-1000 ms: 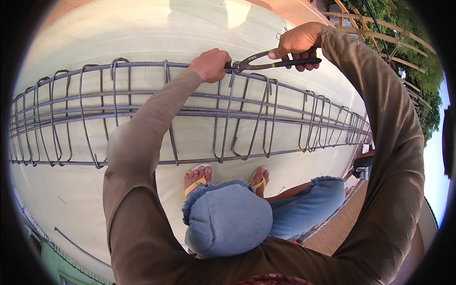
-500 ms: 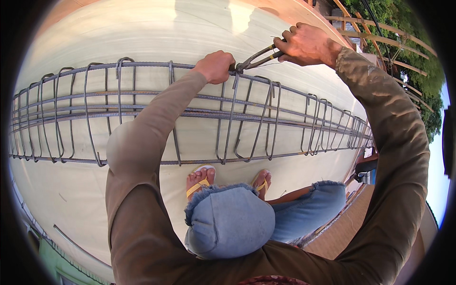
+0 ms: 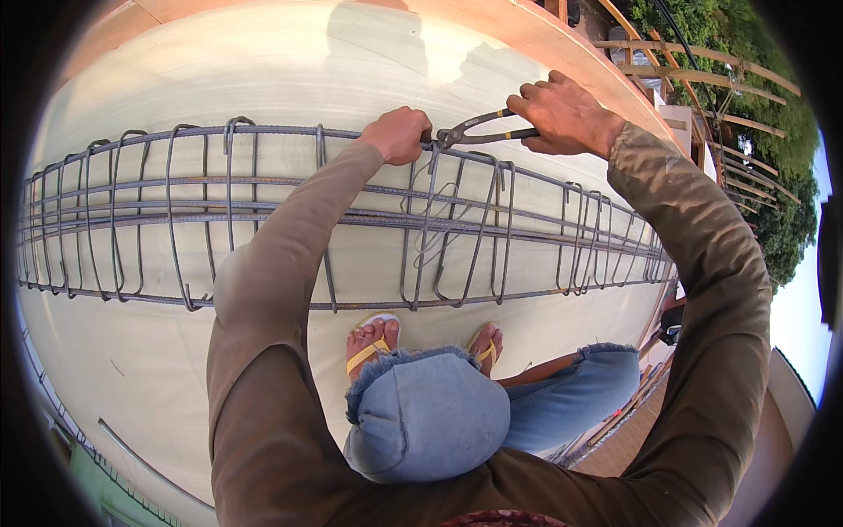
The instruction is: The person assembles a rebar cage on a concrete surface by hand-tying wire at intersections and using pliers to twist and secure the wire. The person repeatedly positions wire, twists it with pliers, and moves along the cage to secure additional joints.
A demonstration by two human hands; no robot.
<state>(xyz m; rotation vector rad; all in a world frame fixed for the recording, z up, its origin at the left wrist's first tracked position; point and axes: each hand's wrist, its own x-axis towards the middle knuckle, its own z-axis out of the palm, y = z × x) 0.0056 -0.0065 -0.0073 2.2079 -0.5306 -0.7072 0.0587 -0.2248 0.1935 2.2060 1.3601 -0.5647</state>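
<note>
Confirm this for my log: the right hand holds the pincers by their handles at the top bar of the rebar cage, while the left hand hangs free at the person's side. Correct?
Not quite. In the head view the left hand grips the cage's top bar right beside the pincers' head. The right hand does hold the pincers' handles at the rebar cage.

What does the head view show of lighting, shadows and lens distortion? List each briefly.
Head view: hard daylight on the pale slab; a dark cast shadow lies at its top edge; fisheye bends the straight bars of the rebar cage toward the rim, with black corners around the round picture; left hand, right hand and pincers are sharp, without motion blur.
</note>
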